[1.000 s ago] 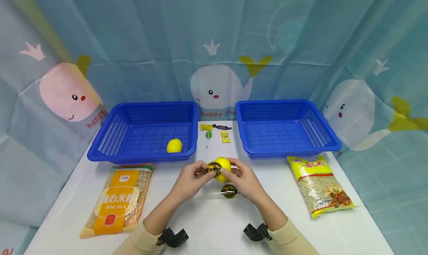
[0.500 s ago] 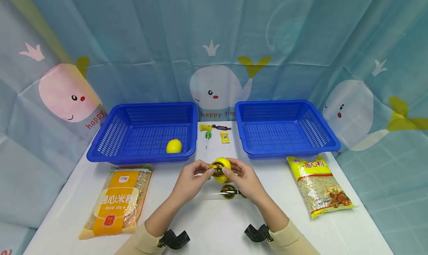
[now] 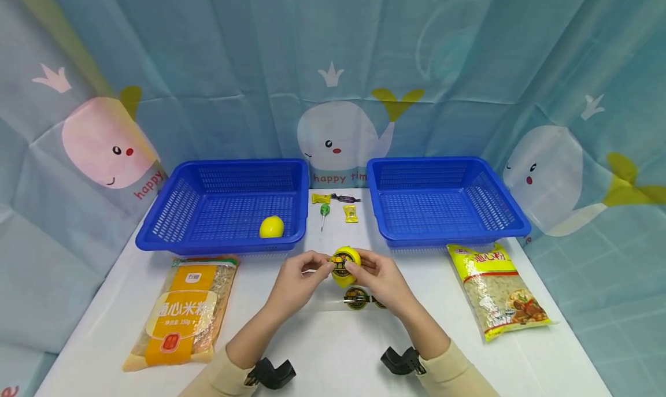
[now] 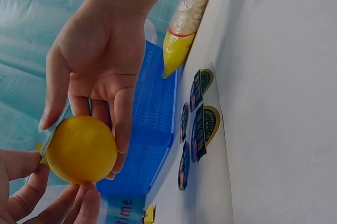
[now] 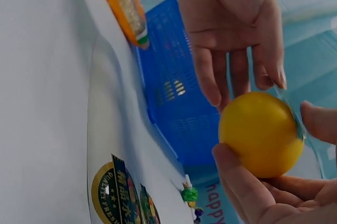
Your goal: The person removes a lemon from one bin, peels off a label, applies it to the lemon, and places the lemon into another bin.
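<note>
A yellow lemon [image 3: 343, 279] is held up over the table in my right hand [image 3: 384, 281], its fingers around the far side and thumb on the front. A round black-and-gold sticker [image 3: 341, 263] lies against the lemon's near face, under the right thumb. My left hand [image 3: 295, 282] pinches the sticker's left edge between thumb and forefinger. In the left wrist view, other left fingers touch the lemon [image 4: 81, 150] from below. Beneath the hands lies a clear sticker sheet [image 3: 330, 303] with several more round stickers [image 5: 117, 195]. Another lemon [image 3: 272, 227] sits in the left blue basket [image 3: 224, 247].
A second blue basket [image 3: 452, 235] stands at the back right. Between the baskets lie several wrapped candies [image 3: 351, 213] and a green lollipop [image 3: 325, 210]. An orange noodle bag [image 3: 179, 313] lies at left, a yellow-and-red pasta bag [image 3: 499, 290] at right.
The sticker has shifted rightward from the lemon's left side onto its near face. The right thumb now presses on it. The lemon has turned slightly in the hands.
</note>
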The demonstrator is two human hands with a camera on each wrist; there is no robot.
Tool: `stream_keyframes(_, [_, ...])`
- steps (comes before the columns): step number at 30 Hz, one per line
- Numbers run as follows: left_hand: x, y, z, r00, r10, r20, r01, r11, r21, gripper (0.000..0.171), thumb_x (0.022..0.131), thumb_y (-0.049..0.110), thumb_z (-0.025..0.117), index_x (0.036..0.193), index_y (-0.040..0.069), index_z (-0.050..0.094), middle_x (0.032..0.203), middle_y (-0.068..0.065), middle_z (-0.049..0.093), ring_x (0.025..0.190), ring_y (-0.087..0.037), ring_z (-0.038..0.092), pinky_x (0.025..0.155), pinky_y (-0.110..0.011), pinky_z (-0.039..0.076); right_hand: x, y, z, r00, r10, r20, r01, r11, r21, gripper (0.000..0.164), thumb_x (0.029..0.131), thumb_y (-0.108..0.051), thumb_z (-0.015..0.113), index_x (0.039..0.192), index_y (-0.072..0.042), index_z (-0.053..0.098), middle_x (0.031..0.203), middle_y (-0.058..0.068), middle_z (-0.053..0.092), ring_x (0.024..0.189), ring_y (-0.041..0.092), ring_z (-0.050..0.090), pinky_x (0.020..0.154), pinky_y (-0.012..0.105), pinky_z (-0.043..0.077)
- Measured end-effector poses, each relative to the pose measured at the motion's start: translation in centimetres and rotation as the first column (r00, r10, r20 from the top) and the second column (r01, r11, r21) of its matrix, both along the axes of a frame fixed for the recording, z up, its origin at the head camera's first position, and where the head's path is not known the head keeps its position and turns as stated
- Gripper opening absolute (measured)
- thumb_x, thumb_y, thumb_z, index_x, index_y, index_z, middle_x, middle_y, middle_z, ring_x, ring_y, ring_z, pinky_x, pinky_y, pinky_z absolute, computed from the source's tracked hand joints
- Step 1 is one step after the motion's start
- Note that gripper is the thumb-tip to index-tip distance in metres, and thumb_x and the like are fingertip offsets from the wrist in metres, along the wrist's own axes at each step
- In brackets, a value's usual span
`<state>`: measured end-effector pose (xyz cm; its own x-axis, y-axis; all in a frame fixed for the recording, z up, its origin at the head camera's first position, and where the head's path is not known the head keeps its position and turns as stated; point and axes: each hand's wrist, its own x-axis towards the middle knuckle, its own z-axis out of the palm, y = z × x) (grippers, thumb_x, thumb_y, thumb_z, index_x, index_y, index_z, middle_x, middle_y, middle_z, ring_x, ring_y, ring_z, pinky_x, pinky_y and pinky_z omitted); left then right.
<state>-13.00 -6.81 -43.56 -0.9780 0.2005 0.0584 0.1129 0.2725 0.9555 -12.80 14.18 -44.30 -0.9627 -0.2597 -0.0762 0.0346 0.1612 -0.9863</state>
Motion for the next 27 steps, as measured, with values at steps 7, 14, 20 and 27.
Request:
stream_keyframes(7, [0.13,0.22,0.1,1.0,-0.001,-0.01,0.001,1.0,-0.004,0.014,0.094,0.024,0.073,0.087,0.012,0.072,0.107,-0.003,0.074,0.101,-0.017,0.068,0.084,-0.028,0.06,-0.02,0.05,0.36,1.0,0.026,-0.004,-0.026,1.0,-0.006,0.051,0.1,-0.026,0.066,0.14,0.004,0.054,0.129,0.023,0.065,0.112,0.031,0.069,0.086,0.032,0.061])
stream_keyframes(14, [0.34,0.36,0.26,0.999,-0.007,-0.042,0.006,1.0,-0.018,0.011,0.093,0.022,0.075,0.088,0.013,0.073,0.107,-0.002,0.074,0.094,-0.013,0.069,0.082,-0.026,0.059,-0.04,0.11,0.49,0.999,0.046,-0.013,-0.045,0.996,0.076,0.052,0.098,-0.031,0.068,0.137,0.001,0.058,0.123,0.018,0.069,0.106,0.026,0.071,0.087,0.042,0.061])
stream_keyframes(20, [0.35,0.24,0.13,0.998,-0.038,-0.05,0.039,0.999,0.011,0.016,0.091,0.021,0.077,0.104,0.012,0.071,0.111,-0.001,0.072,0.096,-0.015,0.068,0.084,-0.028,0.059,-0.22,0.28,0.51,0.999,0.043,0.005,-0.043,0.999,0.023,0.054,0.098,-0.03,0.068,0.138,0.005,0.056,0.123,0.022,0.069,0.105,0.027,0.072,0.088,0.05,0.06])
stream_keyframes(27, [0.35,0.14,-0.28,0.975,-0.136,-0.174,0.131,0.99,-0.045,0.057,0.082,0.018,0.085,0.135,0.018,0.063,0.124,0.002,0.065,0.103,-0.016,0.065,0.093,-0.04,0.059,-0.06,0.38,0.89,0.998,0.062,0.02,-0.061,0.997,-0.038,0.053,0.099,-0.029,0.065,0.138,0.006,0.054,0.124,0.024,0.068,0.105,0.028,0.072,0.088,0.053,0.058])
